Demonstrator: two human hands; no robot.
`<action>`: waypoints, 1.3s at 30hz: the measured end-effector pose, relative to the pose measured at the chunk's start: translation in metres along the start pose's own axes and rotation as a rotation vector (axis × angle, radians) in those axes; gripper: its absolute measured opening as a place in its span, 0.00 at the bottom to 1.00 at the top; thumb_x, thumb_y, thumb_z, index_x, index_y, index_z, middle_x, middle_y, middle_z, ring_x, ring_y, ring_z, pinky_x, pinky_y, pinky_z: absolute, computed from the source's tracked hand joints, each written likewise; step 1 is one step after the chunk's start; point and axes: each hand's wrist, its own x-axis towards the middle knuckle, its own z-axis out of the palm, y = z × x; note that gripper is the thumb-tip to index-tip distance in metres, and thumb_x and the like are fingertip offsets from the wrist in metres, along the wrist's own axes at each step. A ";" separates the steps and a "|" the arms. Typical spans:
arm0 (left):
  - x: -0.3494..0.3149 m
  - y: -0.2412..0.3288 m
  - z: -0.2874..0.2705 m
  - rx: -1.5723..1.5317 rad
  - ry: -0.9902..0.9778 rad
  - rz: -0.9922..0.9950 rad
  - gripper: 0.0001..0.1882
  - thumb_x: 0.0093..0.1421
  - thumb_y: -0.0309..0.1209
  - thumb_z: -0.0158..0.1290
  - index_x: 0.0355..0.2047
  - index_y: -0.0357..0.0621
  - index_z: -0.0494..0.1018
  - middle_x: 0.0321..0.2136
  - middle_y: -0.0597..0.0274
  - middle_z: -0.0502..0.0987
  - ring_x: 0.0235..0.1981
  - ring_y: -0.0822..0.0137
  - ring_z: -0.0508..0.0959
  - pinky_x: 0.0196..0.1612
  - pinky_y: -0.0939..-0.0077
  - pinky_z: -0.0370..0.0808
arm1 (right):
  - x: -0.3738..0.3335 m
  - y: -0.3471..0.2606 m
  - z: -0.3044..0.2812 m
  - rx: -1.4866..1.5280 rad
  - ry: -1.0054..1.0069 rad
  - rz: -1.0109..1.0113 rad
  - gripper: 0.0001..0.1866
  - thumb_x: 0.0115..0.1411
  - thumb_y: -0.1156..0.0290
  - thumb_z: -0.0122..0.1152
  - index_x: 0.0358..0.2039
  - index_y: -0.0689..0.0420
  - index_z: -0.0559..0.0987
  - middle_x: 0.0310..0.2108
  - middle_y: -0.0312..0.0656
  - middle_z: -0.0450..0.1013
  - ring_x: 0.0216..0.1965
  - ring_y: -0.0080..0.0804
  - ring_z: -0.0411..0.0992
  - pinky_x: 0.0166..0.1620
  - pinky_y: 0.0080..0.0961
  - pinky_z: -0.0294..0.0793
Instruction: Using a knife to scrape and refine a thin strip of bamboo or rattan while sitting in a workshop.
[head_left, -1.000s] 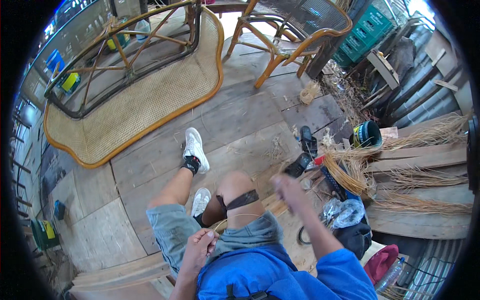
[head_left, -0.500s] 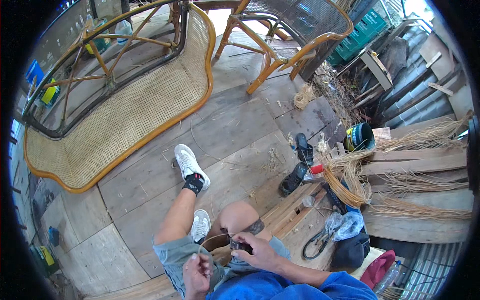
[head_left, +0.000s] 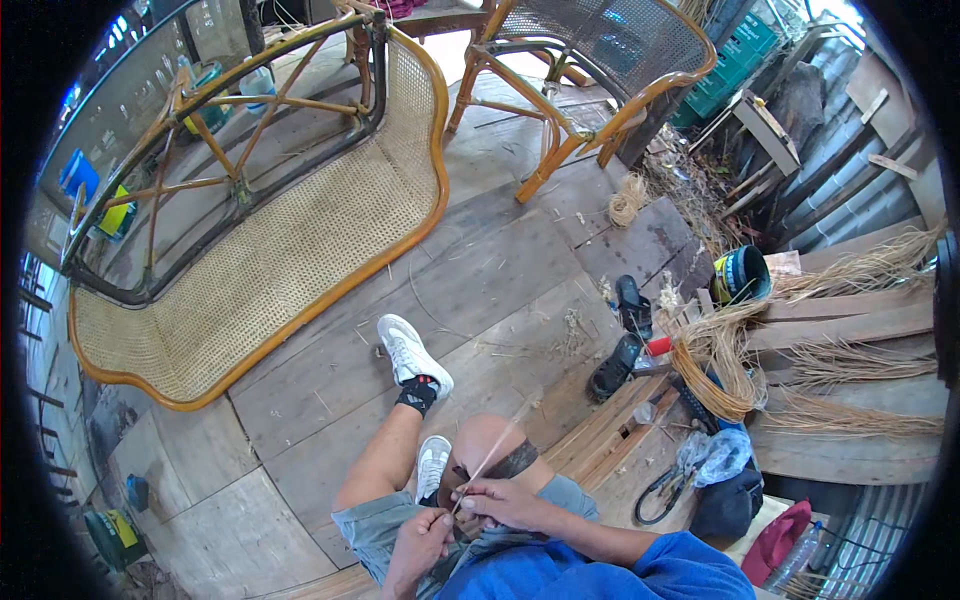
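Note:
Both of my hands meet above my lap at the lower middle. A thin, pale rattan strip (head_left: 493,455) runs up and away from them over my bent knee. My left hand (head_left: 424,545) pinches its lower end, with the fingers closed. Just to the right, my right hand (head_left: 503,503) is closed on the strip, thumb and fingertips together. A dark band (head_left: 518,460) wraps my knee, and a brown patch of material (head_left: 450,484) shows beside it, partly hidden by my hands.
A cane-woven bench (head_left: 290,255) lies tipped at the left, and a rattan chair (head_left: 585,90) stands at the back. At the right are sandals (head_left: 614,366), coiled cane (head_left: 708,385), rattan bundles (head_left: 850,360) on boards, a bucket (head_left: 742,275) and a black bag (head_left: 728,505).
My hands have come together; the strip, earlier curved between them, now extends straight out past the knee. The dark object seen in my right hand is hidden now. The whole view has shifted slightly.

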 end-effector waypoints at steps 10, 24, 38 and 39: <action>-0.020 -0.004 0.074 0.250 0.150 0.400 0.11 0.59 0.28 0.43 0.32 0.32 0.70 0.20 0.54 0.71 0.24 0.68 0.71 0.30 0.74 0.69 | -0.060 0.023 -0.008 -0.228 0.120 -0.180 0.10 0.59 0.66 0.53 0.38 0.57 0.72 0.28 0.30 0.68 0.28 0.14 0.64 0.30 0.14 0.66; -0.084 -0.051 0.072 0.062 -0.132 0.080 0.10 0.60 0.35 0.46 0.32 0.41 0.71 0.18 0.76 0.64 0.19 0.84 0.59 0.22 0.88 0.56 | -0.114 0.053 -0.032 0.168 0.088 -0.184 0.10 0.58 0.66 0.56 0.33 0.60 0.70 0.24 0.32 0.66 0.18 0.15 0.62 0.21 0.11 0.60; -0.151 -0.112 0.017 -0.022 -0.078 0.005 0.12 0.60 0.36 0.47 0.31 0.39 0.72 0.17 0.74 0.66 0.18 0.82 0.61 0.20 0.87 0.57 | -0.129 0.025 -0.080 0.047 0.423 -0.320 0.08 0.58 0.66 0.55 0.32 0.57 0.71 0.21 0.32 0.66 0.17 0.16 0.63 0.20 0.13 0.62; -0.160 -0.118 0.004 0.004 -0.013 -0.048 0.12 0.60 0.37 0.47 0.31 0.39 0.72 0.17 0.73 0.66 0.17 0.82 0.62 0.19 0.86 0.57 | -0.136 0.017 -0.102 -0.088 0.632 -0.400 0.07 0.58 0.67 0.54 0.33 0.57 0.72 0.20 0.32 0.66 0.17 0.16 0.63 0.19 0.13 0.62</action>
